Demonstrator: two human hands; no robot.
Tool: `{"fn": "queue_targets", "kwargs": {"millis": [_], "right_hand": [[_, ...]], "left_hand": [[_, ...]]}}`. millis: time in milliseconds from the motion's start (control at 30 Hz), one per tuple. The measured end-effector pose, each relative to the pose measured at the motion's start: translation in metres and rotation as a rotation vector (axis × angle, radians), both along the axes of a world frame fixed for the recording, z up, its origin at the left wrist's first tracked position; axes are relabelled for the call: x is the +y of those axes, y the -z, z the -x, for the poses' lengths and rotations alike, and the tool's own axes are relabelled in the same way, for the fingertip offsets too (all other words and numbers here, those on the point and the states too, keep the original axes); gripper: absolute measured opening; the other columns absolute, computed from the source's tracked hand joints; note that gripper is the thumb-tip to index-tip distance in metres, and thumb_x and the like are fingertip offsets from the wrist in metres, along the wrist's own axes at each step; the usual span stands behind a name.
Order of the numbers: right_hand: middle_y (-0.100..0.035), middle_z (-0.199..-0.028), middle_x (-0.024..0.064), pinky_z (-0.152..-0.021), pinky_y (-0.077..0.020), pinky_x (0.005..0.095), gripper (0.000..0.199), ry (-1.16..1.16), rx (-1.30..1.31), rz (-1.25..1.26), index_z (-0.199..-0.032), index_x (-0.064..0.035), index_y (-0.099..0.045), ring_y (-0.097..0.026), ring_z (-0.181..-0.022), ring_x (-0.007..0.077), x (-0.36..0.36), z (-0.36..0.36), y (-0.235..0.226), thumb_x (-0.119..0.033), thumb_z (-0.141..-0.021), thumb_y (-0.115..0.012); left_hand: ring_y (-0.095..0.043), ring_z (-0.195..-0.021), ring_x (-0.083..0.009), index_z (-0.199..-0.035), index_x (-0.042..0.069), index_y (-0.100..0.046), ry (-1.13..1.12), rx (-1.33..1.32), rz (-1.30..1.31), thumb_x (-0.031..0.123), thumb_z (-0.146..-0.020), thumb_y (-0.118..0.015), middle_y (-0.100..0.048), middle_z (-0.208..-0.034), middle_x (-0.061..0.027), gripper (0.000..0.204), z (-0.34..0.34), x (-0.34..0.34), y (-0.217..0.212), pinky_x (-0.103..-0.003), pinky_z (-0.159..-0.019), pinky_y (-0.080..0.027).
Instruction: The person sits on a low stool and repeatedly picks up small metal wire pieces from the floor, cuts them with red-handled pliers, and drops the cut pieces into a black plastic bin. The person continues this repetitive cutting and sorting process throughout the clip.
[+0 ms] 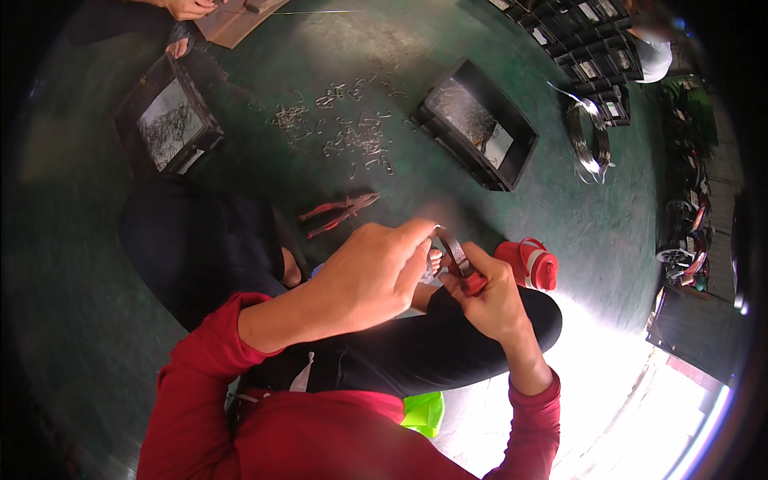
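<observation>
My right hand [490, 298] is closed round the red grips of pliers [457, 254], whose dark metal head points up and away from me. My left hand [376, 272] is closed, its thumb and fingertips pinched together at the far tip of that head. Whatever sits between those fingertips is too small to make out. On the green floor beyond my left hand lies a second pair of pliers [340, 214] with red handles. Bent wire pieces [356, 136] are scattered in loose heaps farther out.
Black crates holding wire pieces stand at the left [210, 136] and right [496, 172]. A wire coil [588, 136] lies near stacked black crates [588, 44]. A red jug [538, 264] stands by my right knee. Another person's hand [190, 8] works at a board [228, 24] at the upper left.
</observation>
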State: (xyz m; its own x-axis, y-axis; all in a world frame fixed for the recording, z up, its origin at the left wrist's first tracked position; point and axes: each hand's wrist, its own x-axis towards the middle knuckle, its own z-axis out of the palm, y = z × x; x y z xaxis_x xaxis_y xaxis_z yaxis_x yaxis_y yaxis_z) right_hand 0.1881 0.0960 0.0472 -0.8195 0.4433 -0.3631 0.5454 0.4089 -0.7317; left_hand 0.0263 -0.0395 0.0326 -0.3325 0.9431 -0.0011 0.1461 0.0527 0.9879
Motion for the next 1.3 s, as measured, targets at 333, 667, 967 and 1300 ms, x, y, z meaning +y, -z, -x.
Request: {"fn": "queue_targets", "kwargs": {"millis": [333, 667, 967, 1300], "right_hand": [[-0.061, -0.077, 0.0036, -0.057, -0.0435, 0.0228, 0.026, -0.076, -0.02, 0.162, -0.108, -0.0006, -0.059, -0.05, -0.063, 0.0051, 0.008, 0.0, -0.015, -0.007, -0.085, -0.07], [-0.057, -0.071, 0.0008, -0.032, -0.0341, 0.0204, 0.042, -0.047, -0.133, 0.478, -0.122, -0.0029, -0.052, -0.051, -0.049, 0.0058, 0.008, -0.001, -0.028, -0.018, -0.087, -0.071], [-0.058, -0.073, 0.0028, -0.034, -0.0372, 0.0243, 0.039, 0.011, -0.31, 0.48, -0.116, -0.0048, -0.055, -0.053, -0.048, 0.0096, 0.007, -0.001, -0.042, -0.025, -0.086, -0.071], [-0.056, -0.067, -0.0001, -0.03, -0.0347, 0.0203, 0.037, 0.029, -0.291, 0.506, -0.12, -0.0035, -0.053, -0.051, -0.045, 0.0058, 0.005, -0.002, -0.04, -0.016, -0.089, -0.068]], "left_hand": [[-0.054, -0.055, -0.0161, -0.114, 0.001, -0.063, 0.017, 0.162, -0.177, 0.002, -0.093, -0.048, -0.055, -0.065, -0.0084, 0.026, 0.02, 0.011, 0.019, -0.029, -0.057, -0.045], [-0.035, -0.052, -0.0046, -0.127, 0.004, -0.059, 0.339, -0.64, 0.126, 0.005, -0.097, -0.04, -0.037, -0.059, 0.0057, 0.035, 0.027, 0.01, 0.014, -0.022, -0.047, -0.03], [-0.033, -0.051, -0.0043, -0.128, 0.004, -0.058, 0.367, -0.71, 0.144, 0.009, -0.1, -0.039, -0.038, -0.058, 0.0043, 0.034, 0.027, 0.008, 0.014, -0.022, -0.047, -0.028], [-0.034, -0.049, -0.0038, -0.126, 0.004, -0.059, 0.342, -0.611, 0.129, 0.009, -0.099, -0.038, -0.04, -0.057, 0.0046, 0.034, 0.026, 0.008, 0.012, -0.021, -0.046, -0.029]]}}
